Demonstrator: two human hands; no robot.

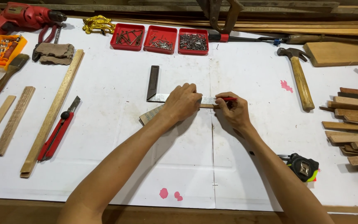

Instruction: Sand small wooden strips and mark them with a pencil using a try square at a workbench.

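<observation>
My left hand [182,102] presses down on a metal try square [153,83] whose dark handle points away from me and whose steel blade runs to the right. Under the blade lies a thin wooden strip [149,115], angled toward the lower left. My right hand [233,110] grips a red pencil [227,99] with its tip at the blade's edge, over the strip's right end. Both hands rest on the white sheet [187,166] that covers the bench.
Three red trays [160,39] of nails and screws sit at the back. A hammer [299,74], wooden block and stacked slats [353,124] lie right; a tape measure [303,166] near right. Left: red utility knife [56,132], long wooden strips, brush, pliers, red drill [17,18].
</observation>
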